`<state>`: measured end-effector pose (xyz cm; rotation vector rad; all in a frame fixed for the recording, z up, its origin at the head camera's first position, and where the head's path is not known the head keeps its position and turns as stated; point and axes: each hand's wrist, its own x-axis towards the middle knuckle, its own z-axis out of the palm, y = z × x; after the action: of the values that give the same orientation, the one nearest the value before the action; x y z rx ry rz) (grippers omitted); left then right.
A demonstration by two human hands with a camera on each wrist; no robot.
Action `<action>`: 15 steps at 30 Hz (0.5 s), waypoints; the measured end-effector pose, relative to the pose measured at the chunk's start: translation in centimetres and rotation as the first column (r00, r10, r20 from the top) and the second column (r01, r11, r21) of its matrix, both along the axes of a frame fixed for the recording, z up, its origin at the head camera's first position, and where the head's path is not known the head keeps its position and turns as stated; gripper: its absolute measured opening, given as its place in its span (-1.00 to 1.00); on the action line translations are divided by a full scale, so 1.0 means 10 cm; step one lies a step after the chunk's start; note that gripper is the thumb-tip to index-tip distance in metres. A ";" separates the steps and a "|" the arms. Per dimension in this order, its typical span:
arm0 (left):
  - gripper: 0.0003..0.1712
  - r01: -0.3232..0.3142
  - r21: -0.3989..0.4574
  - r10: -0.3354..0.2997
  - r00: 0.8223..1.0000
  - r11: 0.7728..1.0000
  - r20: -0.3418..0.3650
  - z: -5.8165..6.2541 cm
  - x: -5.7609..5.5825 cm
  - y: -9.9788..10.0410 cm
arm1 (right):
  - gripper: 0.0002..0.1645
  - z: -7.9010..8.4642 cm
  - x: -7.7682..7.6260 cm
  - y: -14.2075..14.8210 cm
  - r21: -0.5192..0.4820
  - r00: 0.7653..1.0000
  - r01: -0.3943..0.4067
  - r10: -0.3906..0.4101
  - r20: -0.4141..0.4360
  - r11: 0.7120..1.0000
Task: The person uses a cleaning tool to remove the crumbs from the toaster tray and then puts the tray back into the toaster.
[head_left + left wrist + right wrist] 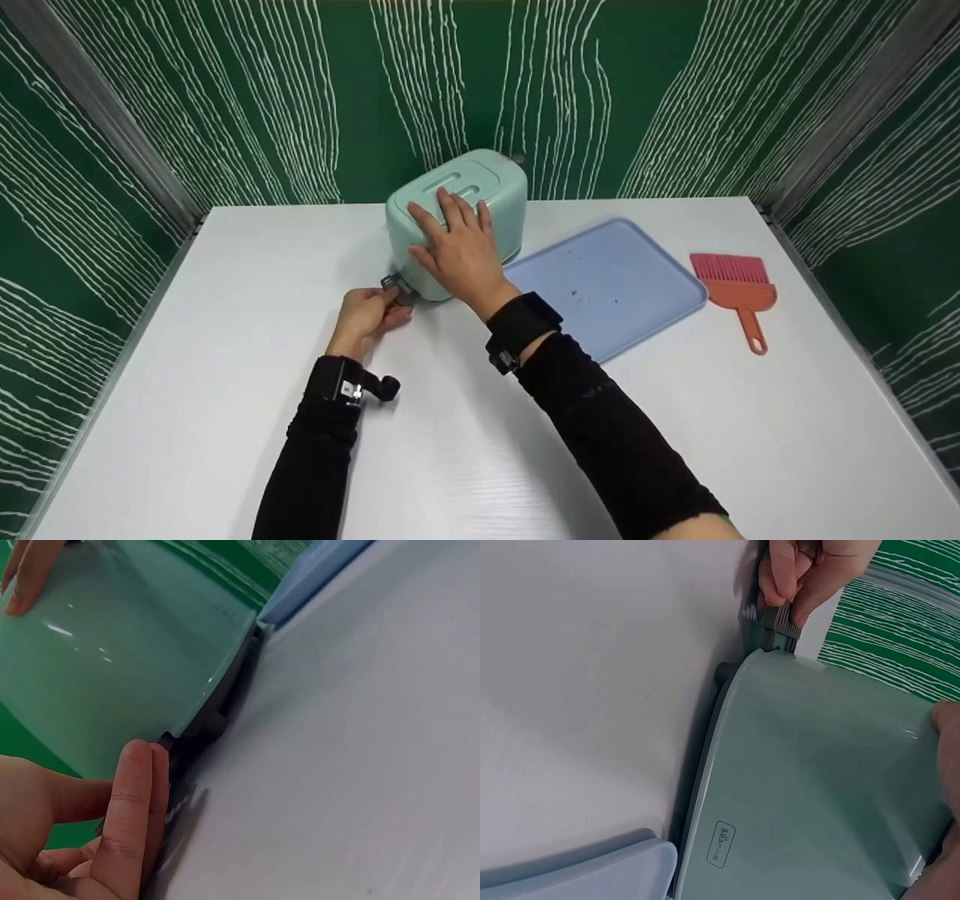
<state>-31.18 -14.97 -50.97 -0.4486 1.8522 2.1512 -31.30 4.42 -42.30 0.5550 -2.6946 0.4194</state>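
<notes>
A mint-green toaster [457,225] with a slotted lid stands at the back of the table. My right hand [466,255] rests on its lid with the fingers spread; the right wrist view catches only part of that hand at its right edge. Low at the toaster's near left end, my left hand [369,315] pinches a dark grey ribbed tab [784,621] between thumb and fingers. In the left wrist view, the left fingers [124,817] hide most of the tab. The toaster's dark base [695,787] faces the table.
A light blue tray [637,262] with a few dark crumbs lies right of the toaster, its corner close to the base. Farther right is a small orange hand brush [742,295] with red bristles. A green, white-streaked wall [652,97] stands behind the white table [225,315].
</notes>
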 end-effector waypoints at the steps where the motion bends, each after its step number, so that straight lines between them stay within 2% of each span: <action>1: -0.69 -0.003 0.009 0.003 1.000 1.000 0.005 0.00 0.00 0.00 | -0.28 0.00 0.00 0.00 -0.003 1.000 -0.002 0.002 0.001 1.000; 9: -0.70 -0.014 0.106 0.009 0.999 0.994 0.043 -0.02 0.02 -0.03 | -0.28 0.00 0.00 0.00 -0.015 1.000 -0.006 0.006 0.018 1.000; 15: -0.76 -0.019 0.119 0.014 0.999 0.993 0.037 -0.03 0.03 -0.04 | -0.28 0.01 0.00 -0.01 -0.012 0.999 -0.009 0.010 0.038 1.000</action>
<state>-30.84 -15.32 -51.23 -0.4749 1.6957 2.2343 -31.27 4.36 -42.23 0.5620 -2.7247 0.4529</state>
